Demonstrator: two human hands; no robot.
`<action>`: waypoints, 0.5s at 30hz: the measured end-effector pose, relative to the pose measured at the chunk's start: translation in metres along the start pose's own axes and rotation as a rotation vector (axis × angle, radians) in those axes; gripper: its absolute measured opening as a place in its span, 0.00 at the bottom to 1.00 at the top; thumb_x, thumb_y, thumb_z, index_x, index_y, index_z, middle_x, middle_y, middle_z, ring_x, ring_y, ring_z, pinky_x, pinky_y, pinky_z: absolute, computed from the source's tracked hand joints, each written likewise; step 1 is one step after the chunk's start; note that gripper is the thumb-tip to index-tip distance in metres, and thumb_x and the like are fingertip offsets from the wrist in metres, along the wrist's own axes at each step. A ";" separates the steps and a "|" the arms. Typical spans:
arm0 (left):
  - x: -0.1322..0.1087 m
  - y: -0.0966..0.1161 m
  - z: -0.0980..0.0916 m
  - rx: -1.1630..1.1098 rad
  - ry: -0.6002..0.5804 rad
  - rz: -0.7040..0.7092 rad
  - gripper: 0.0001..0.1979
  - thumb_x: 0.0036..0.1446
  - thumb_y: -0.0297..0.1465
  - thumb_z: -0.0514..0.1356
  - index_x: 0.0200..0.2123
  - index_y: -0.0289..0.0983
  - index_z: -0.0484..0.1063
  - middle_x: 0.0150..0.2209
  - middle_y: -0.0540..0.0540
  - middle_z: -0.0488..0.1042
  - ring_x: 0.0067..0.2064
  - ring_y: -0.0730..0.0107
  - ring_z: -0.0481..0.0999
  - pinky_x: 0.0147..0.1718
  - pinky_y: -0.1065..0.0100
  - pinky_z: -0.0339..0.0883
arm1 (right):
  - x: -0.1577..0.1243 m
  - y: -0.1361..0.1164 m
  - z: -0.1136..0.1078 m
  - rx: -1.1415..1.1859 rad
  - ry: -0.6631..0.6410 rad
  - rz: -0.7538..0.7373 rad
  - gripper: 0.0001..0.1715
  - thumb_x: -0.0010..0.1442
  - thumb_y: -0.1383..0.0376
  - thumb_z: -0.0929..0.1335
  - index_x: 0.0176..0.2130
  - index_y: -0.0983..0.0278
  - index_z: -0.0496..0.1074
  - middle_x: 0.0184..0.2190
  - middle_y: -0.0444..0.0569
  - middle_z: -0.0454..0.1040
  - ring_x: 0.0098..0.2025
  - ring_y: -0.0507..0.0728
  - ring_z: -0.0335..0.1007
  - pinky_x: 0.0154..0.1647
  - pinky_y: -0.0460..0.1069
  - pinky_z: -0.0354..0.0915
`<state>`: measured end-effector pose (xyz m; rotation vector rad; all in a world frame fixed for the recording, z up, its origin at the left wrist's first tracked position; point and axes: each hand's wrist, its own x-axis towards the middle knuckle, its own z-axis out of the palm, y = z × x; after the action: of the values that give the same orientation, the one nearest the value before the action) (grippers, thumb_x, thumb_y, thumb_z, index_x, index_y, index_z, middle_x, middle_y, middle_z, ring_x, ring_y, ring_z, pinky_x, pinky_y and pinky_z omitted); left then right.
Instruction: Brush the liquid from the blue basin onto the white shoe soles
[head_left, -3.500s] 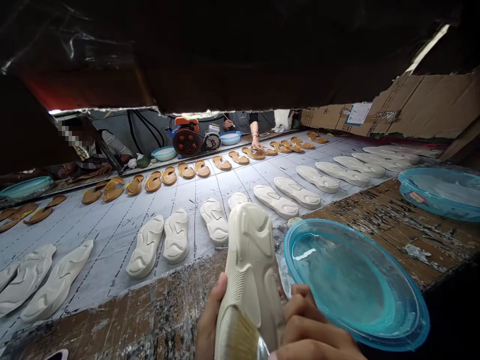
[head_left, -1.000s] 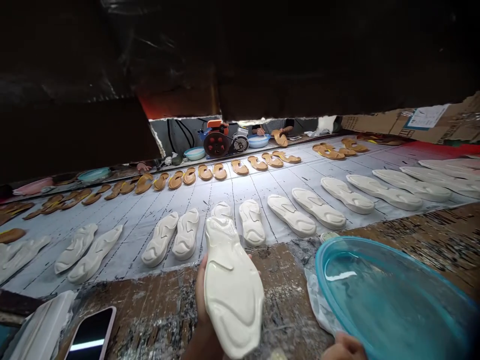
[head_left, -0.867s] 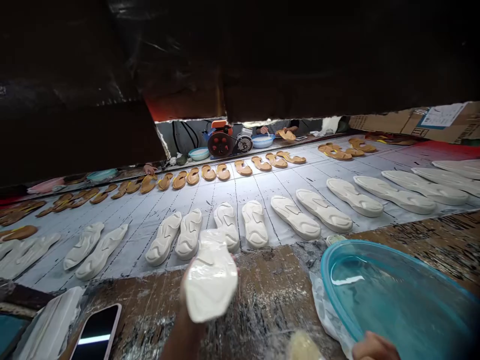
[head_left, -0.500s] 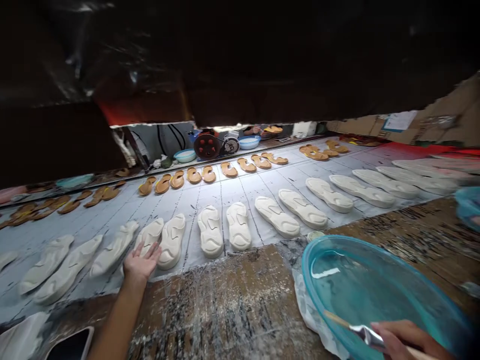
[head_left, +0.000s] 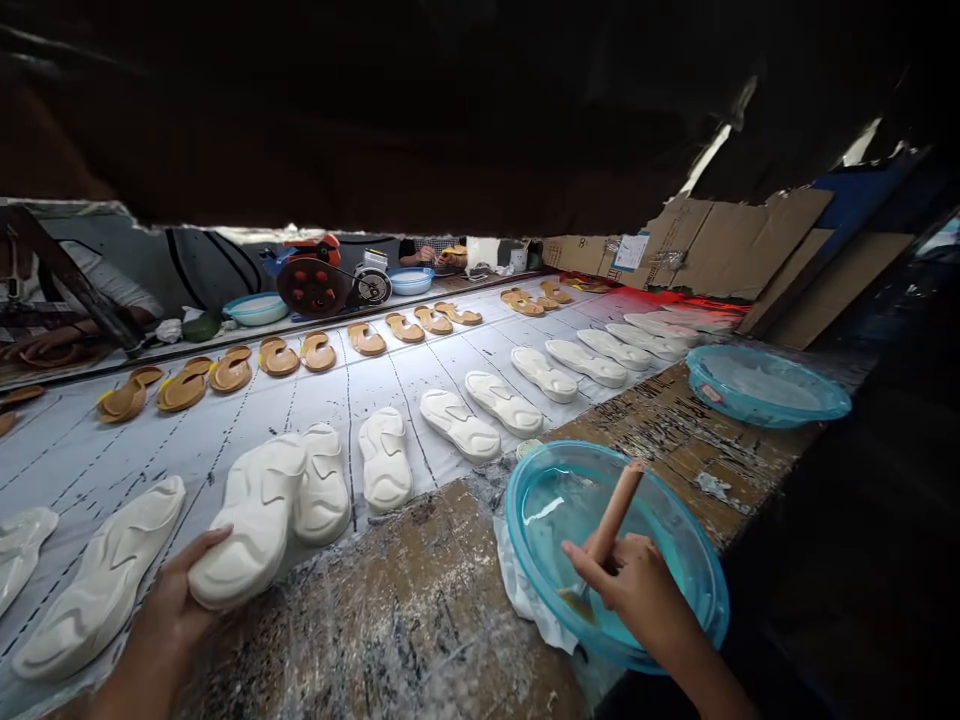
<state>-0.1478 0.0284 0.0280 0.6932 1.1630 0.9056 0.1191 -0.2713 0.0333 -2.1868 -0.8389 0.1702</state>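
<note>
My left hand [head_left: 169, 610] grips a white moulded shoe sole [head_left: 251, 525] at the near edge of a row of similar soles, with its fingers under the sole. My right hand [head_left: 630, 585] holds a paint brush [head_left: 616, 510] with a tan wooden handle. Its bristles reach down into a blue plastic basin [head_left: 513, 525] of cloudy liquid, partly hidden by my fingers. A crumpled white cloth [head_left: 521, 600] lies under the basin's near edge.
Rows of white soles and tan soles [head_left: 319, 352] lie on a grey marked table cover [head_left: 191, 455]. A second blue basin [head_left: 765, 385] stands on the spattered wooden bench [head_left: 390, 610]. Co-workers' hands [head_left: 45, 345] work beyond the table near a belt-driven machine [head_left: 315, 287].
My left hand has gone from open above the soles to gripping one. My right hand has moved the brush from the basin's near rim down into the liquid. The view has swung left.
</note>
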 end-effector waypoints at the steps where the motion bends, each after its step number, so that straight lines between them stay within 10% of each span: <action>1: -0.013 -0.006 0.006 -0.014 -0.058 -0.009 0.10 0.47 0.21 0.51 0.32 0.35 0.68 0.22 0.55 0.75 0.24 0.72 0.73 0.23 0.71 0.69 | 0.001 -0.002 -0.003 0.027 -0.017 0.012 0.29 0.50 0.44 0.59 0.14 0.63 0.62 0.12 0.43 0.64 0.19 0.54 0.62 0.26 0.49 0.57; 6: -0.077 -0.047 0.042 -0.266 -0.473 -0.096 0.23 0.42 0.23 0.49 0.45 0.36 0.65 0.35 0.44 0.76 0.37 0.61 0.74 0.37 0.59 0.68 | 0.002 -0.009 -0.018 0.123 -0.029 0.061 0.26 0.51 0.48 0.60 0.15 0.64 0.61 0.10 0.39 0.55 0.15 0.48 0.56 0.22 0.45 0.55; 9: -0.109 -0.063 0.063 -0.361 -0.770 -0.431 0.23 0.47 0.29 0.49 0.47 0.26 0.64 0.45 0.35 0.69 0.43 0.59 0.71 0.39 0.61 0.66 | -0.002 -0.012 -0.021 0.175 -0.044 0.091 0.25 0.50 0.48 0.61 0.16 0.64 0.63 0.09 0.38 0.53 0.13 0.47 0.52 0.17 0.44 0.52; 12: -0.134 -0.065 0.078 -0.308 -0.832 -0.735 0.30 0.52 0.41 0.46 0.46 0.19 0.63 0.44 0.31 0.70 0.39 0.60 0.72 0.36 0.65 0.66 | -0.012 -0.023 -0.023 0.280 -0.053 0.045 0.22 0.52 0.51 0.61 0.19 0.64 0.65 0.09 0.38 0.55 0.13 0.48 0.53 0.15 0.43 0.53; 15: -0.152 -0.059 0.082 -0.165 -0.778 -0.801 0.30 0.52 0.44 0.49 0.43 0.21 0.67 0.34 0.35 0.75 0.38 0.58 0.73 0.39 0.64 0.63 | -0.021 -0.046 -0.026 0.404 0.033 -0.346 0.11 0.55 0.58 0.62 0.28 0.61 0.68 0.17 0.41 0.67 0.19 0.50 0.63 0.19 0.43 0.60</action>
<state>-0.0757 -0.1339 0.0709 0.3254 0.5529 0.0159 0.0884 -0.2783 0.0812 -1.6411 -1.0484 0.1186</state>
